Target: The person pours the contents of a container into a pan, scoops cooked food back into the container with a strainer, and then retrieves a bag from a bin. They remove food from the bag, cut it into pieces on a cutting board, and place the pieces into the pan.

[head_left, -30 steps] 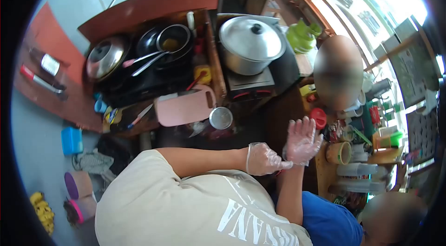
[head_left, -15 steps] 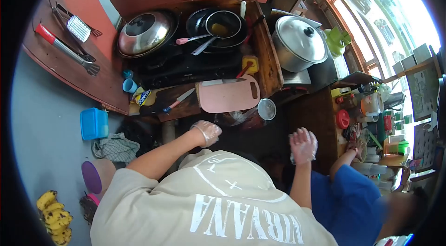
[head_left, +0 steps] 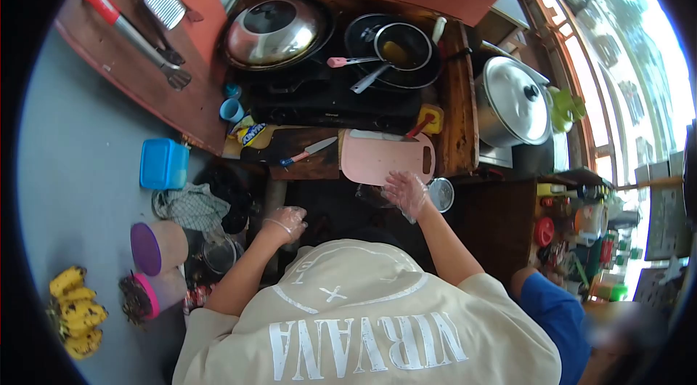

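My right hand, in a clear plastic glove, is open with its fingers spread at the lower edge of the pink cutting board. My left hand, gloved too, hangs lower left of the board with its fingers curled; whether it holds anything is not visible. A long-bladed knife lies along the board's upper edge. Left of the board, a smaller knife rests on the dark wood. A red-handled tool lies by a yellow container.
Behind the board stand a lidded wok and a small pan on the stove. A big lidded pot is at the right. Blue box and bananas are at the left. A co-worker in blue is close on the right.
My right hand has moved left to the pink board. My left hand has shifted slightly left and down. The camera view has turned, and the co-worker's hand no longer shows clearly.
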Demonstrator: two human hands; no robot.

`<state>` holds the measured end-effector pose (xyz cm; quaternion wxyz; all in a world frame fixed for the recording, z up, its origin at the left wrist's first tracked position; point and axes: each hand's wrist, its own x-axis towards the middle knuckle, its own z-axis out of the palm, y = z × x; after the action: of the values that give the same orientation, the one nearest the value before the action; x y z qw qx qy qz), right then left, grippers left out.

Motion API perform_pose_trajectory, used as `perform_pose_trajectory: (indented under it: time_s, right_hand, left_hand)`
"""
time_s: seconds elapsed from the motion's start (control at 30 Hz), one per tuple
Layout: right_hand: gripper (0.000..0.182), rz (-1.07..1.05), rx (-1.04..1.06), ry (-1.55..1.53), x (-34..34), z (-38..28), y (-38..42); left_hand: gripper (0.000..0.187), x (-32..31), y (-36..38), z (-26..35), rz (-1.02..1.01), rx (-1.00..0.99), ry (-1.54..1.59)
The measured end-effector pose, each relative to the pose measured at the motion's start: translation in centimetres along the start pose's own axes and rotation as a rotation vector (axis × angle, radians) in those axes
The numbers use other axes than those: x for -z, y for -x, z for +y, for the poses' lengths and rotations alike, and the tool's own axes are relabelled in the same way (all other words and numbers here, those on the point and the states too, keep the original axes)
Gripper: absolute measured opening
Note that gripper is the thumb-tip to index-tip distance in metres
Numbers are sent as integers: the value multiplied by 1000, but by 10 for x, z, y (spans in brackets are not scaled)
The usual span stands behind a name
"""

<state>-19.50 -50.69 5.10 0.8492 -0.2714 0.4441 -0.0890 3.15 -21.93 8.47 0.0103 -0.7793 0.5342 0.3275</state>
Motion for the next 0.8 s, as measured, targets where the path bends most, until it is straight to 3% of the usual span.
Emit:
perform_pose_trajectory:
  time_s: [0.13, 0.2, 0.3, 0.37, 0.43, 0.5, 0.67, 0.77, 0.8]
  right_hand:
    - [43, -2, -108, -102, -3, -25, -76]
    - [37, 7, -143, -101, 0, -30, -111]
    - [24, -81, -165, -153, 2, -33, -147]
    - [20, -124, -238, -139, -6, -32, -157]
    - [19, -516, -287, -100, 22, -9, -208]
    - [20, -89, -342, 63, -27, 2, -163]
    - [25, -205, -504, 372, -42, 46, -144]
    - [27, -221, -526, 559, -57, 64, -112]
    - [27, -259, -525, 649, -66, 67, -103]
  left_hand:
    - [35, -27, 38, -4, 27, 282, 74]
    - [34, -48, 61, 2, -52, 459, 140]
    - [22, -93, 98, 19, -16, 535, 223]
    - [28, -140, 114, 33, 17, 616, 314]
    - [36, -177, 138, 53, -2, 713, 412]
    - [30, -217, 148, 82, 1, 839, 533]
    - [23, -273, 158, 127, 146, 1044, 815]
    - [23, -315, 150, 120, 139, 1107, 862]
    - [23, -342, 145, 104, 200, 1131, 725]
